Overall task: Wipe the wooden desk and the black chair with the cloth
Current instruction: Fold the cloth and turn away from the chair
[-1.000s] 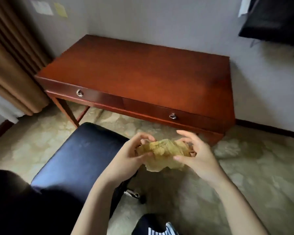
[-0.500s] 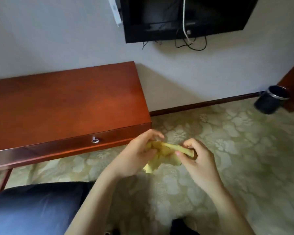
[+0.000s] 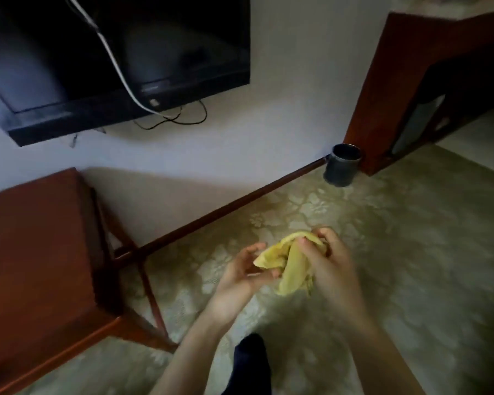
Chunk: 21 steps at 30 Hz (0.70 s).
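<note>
A crumpled yellow cloth hangs between both hands above the patterned carpet. My right hand grips its upper right part, fingers curled round the fabric. My left hand holds the cloth's left edge with thumb and fingers. The wooden desk fills the lower left of the view, its right end and thin legs showing. The black chair is out of view.
A black television with a white cable hangs on the wall above the desk. A dark cylindrical bin stands on the floor by a wooden cabinet at the right. My dark sock shows below the hands.
The view has swung right: the desk has slid to the left edge, the chair has left the frame, and the bin and cabinet have come closer. Both hands have bunched the cloth tighter.
</note>
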Each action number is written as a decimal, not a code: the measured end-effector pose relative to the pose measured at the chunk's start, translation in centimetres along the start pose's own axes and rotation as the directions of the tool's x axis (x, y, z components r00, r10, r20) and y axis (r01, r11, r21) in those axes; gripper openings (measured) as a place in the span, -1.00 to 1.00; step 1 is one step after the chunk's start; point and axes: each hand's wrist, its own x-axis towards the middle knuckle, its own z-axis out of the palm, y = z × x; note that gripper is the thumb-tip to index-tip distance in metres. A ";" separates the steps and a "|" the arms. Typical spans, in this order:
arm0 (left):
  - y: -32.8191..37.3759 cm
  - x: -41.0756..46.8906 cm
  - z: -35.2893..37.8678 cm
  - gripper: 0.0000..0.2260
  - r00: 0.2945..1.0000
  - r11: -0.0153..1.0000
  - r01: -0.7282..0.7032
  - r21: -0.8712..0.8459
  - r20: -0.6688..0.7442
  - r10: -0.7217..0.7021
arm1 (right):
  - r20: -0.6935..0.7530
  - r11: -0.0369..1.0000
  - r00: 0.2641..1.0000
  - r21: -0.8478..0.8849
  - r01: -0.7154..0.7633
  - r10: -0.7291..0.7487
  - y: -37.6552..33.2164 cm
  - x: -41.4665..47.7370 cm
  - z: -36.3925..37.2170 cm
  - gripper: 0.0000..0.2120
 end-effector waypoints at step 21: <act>8.6 45.9 24.9 -0.76 0.797 0.587 -0.592 0.553 0.509 0.324 | 0.173 0.421 0.861 0.815 -0.398 0.479 4.9 41.0 -23.7 -0.65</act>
